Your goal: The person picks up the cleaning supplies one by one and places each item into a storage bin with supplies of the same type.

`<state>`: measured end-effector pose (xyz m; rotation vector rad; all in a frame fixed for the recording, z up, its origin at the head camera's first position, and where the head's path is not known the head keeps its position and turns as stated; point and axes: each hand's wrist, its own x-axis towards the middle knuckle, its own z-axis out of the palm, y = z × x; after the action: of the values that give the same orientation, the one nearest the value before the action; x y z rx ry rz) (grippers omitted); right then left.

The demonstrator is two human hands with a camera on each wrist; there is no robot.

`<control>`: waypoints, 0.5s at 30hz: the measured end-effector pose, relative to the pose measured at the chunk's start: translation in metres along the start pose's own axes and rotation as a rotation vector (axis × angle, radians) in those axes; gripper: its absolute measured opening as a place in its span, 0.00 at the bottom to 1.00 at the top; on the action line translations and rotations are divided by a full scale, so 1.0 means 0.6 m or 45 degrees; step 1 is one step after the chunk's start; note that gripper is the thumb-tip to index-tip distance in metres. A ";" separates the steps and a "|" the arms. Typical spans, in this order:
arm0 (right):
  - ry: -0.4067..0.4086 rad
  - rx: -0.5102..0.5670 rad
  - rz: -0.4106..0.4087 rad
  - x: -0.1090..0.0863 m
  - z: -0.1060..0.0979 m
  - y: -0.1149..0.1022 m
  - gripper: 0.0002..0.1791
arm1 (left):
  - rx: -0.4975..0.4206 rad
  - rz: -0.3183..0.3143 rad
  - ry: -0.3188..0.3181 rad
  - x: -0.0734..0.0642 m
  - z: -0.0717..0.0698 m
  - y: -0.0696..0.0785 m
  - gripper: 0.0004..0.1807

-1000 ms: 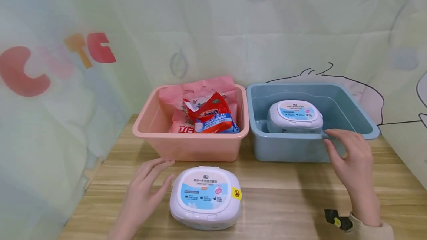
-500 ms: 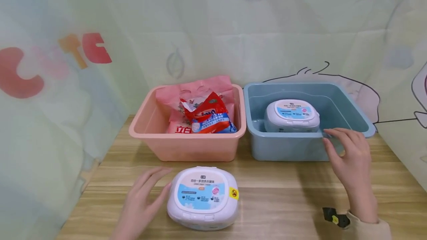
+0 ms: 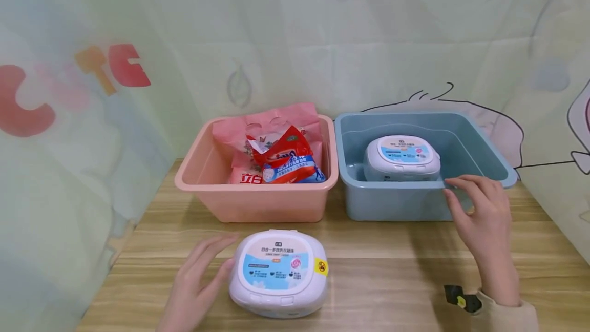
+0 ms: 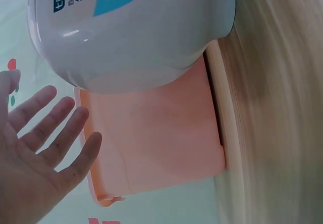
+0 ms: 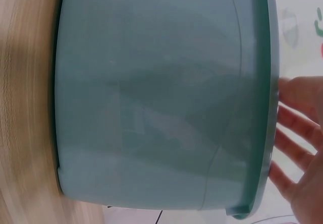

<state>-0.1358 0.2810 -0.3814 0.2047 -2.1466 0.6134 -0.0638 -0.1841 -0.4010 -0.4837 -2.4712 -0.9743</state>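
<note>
On the wooden table (image 3: 378, 250), the white detergent box (image 3: 278, 273) lies before the pink bin (image 3: 258, 204). Left hand (image 3: 195, 283), fingers spread, has closed in from a second ago and now touches its side. Right hand (image 3: 479, 214), fingers relaxed, stays at the blue bin (image 3: 396, 204) rim.

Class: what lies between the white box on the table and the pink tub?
Only bare wooden table separates the white box from the pink tub, seen in the head view.
</note>
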 end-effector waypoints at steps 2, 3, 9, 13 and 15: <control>0.000 0.001 -0.004 0.001 0.000 0.000 0.15 | -0.022 -0.009 0.006 -0.001 0.000 0.002 0.25; -0.001 0.000 -0.006 0.001 0.000 0.000 0.15 | -0.032 -0.011 0.008 -0.002 0.001 0.002 0.25; 0.017 0.002 -0.012 0.002 0.001 -0.001 0.15 | -0.170 -0.008 -0.003 -0.005 0.004 -0.003 0.30; 0.021 0.001 -0.007 0.001 0.003 0.000 0.15 | -0.309 -0.014 -0.033 -0.008 0.007 -0.012 0.35; 0.017 -0.002 0.000 0.001 0.003 0.000 0.14 | -0.349 -0.022 -0.072 -0.010 0.007 -0.017 0.37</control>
<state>-0.1376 0.2800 -0.3817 0.1996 -2.1341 0.6117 -0.0646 -0.1890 -0.4128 -0.5850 -2.4042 -1.3324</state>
